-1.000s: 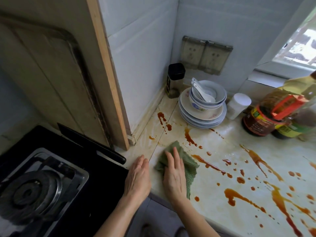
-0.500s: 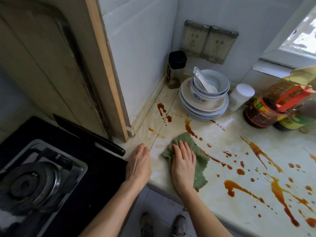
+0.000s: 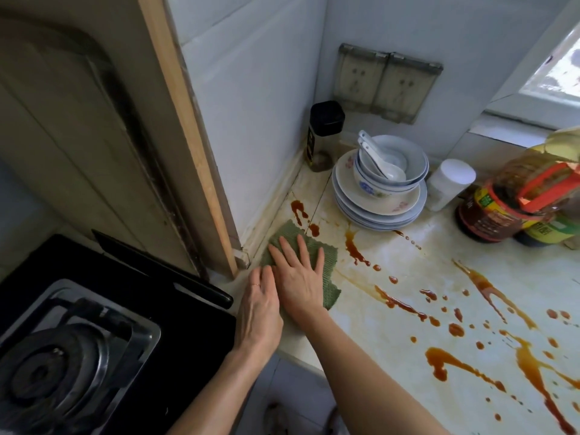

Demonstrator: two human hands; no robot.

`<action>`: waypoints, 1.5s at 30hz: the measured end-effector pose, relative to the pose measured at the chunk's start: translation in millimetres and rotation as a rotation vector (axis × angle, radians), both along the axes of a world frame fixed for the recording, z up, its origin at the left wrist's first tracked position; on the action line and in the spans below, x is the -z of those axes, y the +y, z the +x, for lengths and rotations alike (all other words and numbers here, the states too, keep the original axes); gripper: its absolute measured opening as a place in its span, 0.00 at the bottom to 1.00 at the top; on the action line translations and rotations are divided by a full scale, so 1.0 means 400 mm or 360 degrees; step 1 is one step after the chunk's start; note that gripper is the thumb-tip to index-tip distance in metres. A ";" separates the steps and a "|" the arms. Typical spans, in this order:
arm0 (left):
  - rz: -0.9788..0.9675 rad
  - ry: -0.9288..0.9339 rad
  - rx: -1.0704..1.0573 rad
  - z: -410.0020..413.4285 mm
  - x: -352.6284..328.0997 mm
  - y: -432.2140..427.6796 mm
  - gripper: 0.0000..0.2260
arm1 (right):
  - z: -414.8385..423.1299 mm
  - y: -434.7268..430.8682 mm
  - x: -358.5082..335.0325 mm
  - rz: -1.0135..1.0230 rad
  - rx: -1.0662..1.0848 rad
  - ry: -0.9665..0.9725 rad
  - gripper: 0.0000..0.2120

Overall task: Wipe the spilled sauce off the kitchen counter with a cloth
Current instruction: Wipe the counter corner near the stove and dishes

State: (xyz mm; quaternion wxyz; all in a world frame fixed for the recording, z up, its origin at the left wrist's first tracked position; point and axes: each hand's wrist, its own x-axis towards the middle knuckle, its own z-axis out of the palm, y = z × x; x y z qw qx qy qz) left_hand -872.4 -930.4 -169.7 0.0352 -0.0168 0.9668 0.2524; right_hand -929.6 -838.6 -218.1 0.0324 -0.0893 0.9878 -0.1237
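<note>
Beside the wall base, right hand [image 3: 299,277] flattens cloth [image 3: 328,257]; sauce [image 3: 398,301] rightward.

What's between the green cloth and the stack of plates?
Brown sauce streaks on the pale counter, nothing else. The head view shows it.

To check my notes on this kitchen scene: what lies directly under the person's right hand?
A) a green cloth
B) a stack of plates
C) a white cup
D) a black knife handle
A: the right hand lies flat, with straight fingers, on the green cloth, whose edges show around it.
</note>
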 end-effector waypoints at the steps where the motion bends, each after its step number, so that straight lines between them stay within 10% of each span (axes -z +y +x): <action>1: -0.0024 -0.0009 0.0010 -0.007 -0.002 0.003 0.28 | 0.009 0.015 0.005 0.0000 0.0098 0.0020 0.24; 8: -0.0041 -0.0022 0.0126 -0.076 -0.008 0.007 0.32 | 0.074 0.061 0.041 -0.0145 0.0519 0.0382 0.23; 15: 0.0001 0.0034 0.0116 -0.110 0.009 0.024 0.29 | 0.002 0.013 0.023 -0.0037 0.0029 0.0347 0.22; 23: -0.0049 0.0030 0.0094 -0.168 0.009 0.047 0.27 | -0.056 0.021 -0.002 -0.0375 0.0553 0.0553 0.20; 32: 0.0133 0.0014 0.0131 -0.221 0.029 0.029 0.21 | -0.303 0.001 -0.053 -0.0204 0.0365 -0.0169 0.30; 45: -0.0181 0.0013 0.0225 -0.228 0.050 0.034 0.30 | -0.165 0.062 0.009 -0.0056 0.0652 0.0057 0.27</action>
